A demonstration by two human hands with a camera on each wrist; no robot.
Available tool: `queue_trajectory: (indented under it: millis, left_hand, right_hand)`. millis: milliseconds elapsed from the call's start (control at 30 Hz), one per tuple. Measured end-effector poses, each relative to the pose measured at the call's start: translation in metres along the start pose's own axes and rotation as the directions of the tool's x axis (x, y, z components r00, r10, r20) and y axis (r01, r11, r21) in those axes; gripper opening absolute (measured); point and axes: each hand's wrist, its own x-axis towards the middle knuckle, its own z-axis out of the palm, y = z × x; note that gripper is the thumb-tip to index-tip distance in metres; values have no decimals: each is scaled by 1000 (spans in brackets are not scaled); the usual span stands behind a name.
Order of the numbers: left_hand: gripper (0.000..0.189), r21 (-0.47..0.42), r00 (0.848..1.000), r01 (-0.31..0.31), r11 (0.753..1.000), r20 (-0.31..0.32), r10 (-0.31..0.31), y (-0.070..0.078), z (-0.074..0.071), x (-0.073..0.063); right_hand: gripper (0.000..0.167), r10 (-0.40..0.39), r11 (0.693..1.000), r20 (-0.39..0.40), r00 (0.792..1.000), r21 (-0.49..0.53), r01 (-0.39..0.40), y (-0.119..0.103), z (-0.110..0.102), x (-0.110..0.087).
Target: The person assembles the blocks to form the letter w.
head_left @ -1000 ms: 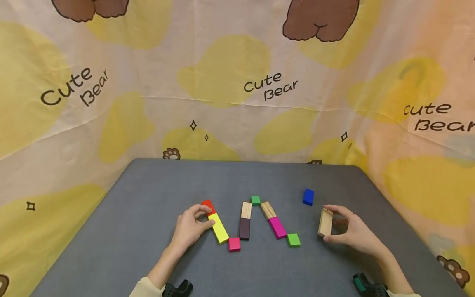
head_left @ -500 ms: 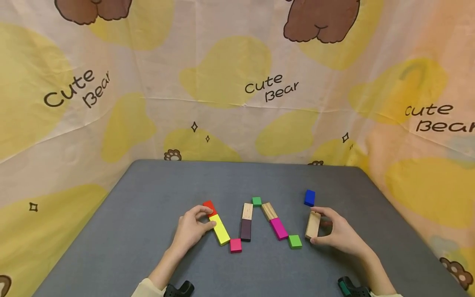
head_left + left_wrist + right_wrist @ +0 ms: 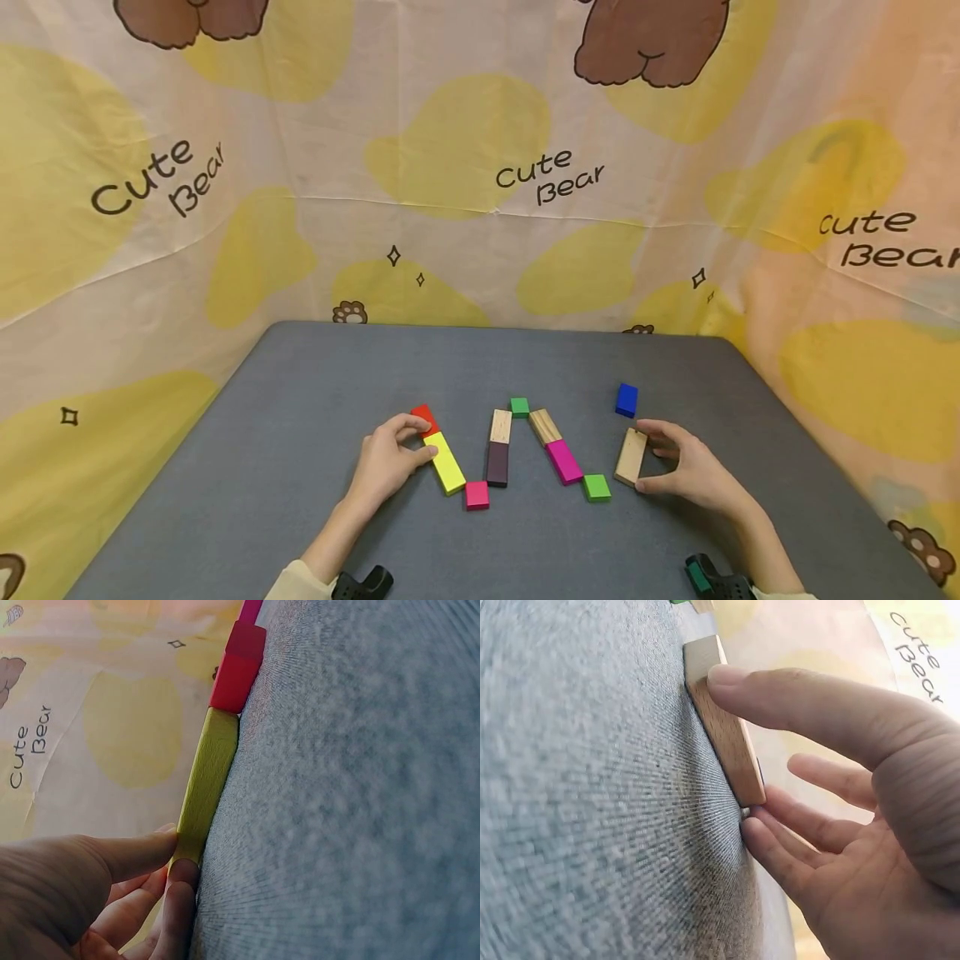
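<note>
In the head view my left hand [image 3: 386,458] touches the left end of a zigzag of blocks. Its index fingertip rests over a red block [image 3: 422,412] and its thumb meets the edge of a yellow block [image 3: 446,467]. The left wrist view shows the thumb against the yellow block [image 3: 206,776]; the red one is hidden there. On the right, my right hand [image 3: 697,467] holds a plain wooden block [image 3: 631,457] lying on the table. Its thumb is at the near end and its fingers at the far end of that wooden block [image 3: 727,735].
The row continues with crimson [image 3: 477,495], dark purple [image 3: 497,463], pale wood [image 3: 500,426], green [image 3: 519,407], striped wood [image 3: 544,426], magenta [image 3: 564,462] and light green [image 3: 597,487] blocks. A blue block [image 3: 627,400] lies behind the wooden one on the grey table [image 3: 360,358].
My right hand has carried the wooden block left, closer to the light green block and in front of the blue one, where it now lies flatter. My left hand keeps its place.
</note>
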Motion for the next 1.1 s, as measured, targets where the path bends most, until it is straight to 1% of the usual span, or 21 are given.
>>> queue_trajectory:
  millis: [167, 333, 500, 733, 967, 1100]
  left_hand:
    - [32, 9, 1000, -10, 1000, -4, 10, 0, 1, 0]
    - [32, 4, 1000, -1, 1000, -4, 1, 1, 0, 0]
    - [32, 1, 1000, 3, 1000, 1, -3, 1, 1, 0]
    - [32, -2, 1000, 5, 1000, 2, -5, 1, 1, 0]
    - [32, -4, 1000, 8, 1000, 2, -8, 0, 2, 0]
    - [32, -7, 1000, 13, 1000, 2, -13, 0, 2, 0]
  right_hand:
    - [85, -17, 1000, 4, 1000, 7, 17, -2, 2, 2]
    - [83, -38, 999, 9, 999, 18, 38, -7, 7, 5]
    - [81, -37, 999, 5, 999, 16, 37, -8, 10, 6]
    - [77, -84, 996, 4, 996, 10, 84, -6, 14, 6]
    - [76, -85, 996, 31, 996, 0, 85, -7, 15, 7]
    - [76, -101, 995, 41, 994, 0, 101, -8, 15, 7]
